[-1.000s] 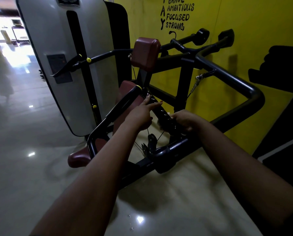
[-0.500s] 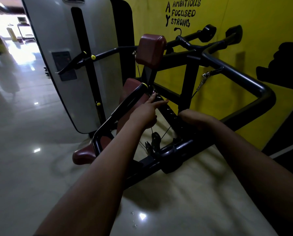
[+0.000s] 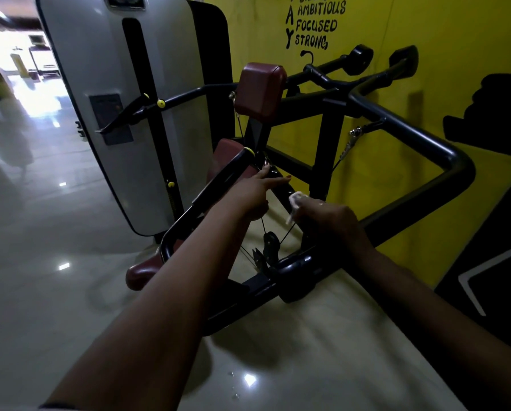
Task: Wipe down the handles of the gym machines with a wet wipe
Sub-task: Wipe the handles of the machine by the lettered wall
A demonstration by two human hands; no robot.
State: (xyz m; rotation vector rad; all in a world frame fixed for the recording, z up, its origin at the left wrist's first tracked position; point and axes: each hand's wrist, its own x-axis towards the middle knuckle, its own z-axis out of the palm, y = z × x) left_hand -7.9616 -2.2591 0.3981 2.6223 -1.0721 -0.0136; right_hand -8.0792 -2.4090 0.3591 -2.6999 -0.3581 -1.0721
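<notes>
A black ribbed handle of the gym machine slants down from a yellow-capped bar end in the middle of the head view. My left hand rests against the handle's upper end with two fingers stretched out. My right hand grips a crumpled white wet wipe and holds it against the handle's lower part. The handle's lowest stretch is hidden behind my right hand.
The machine's black tube frame loops round to the right along the yellow wall. A maroon pad stands above the handle, a maroon seat low left. The grey weight-stack shroud rises at the left over glossy floor.
My right hand has slid up the handle, and the white wipe now shows above its fingers. The left hand stays at the handle's top. The camera has moved slightly.
</notes>
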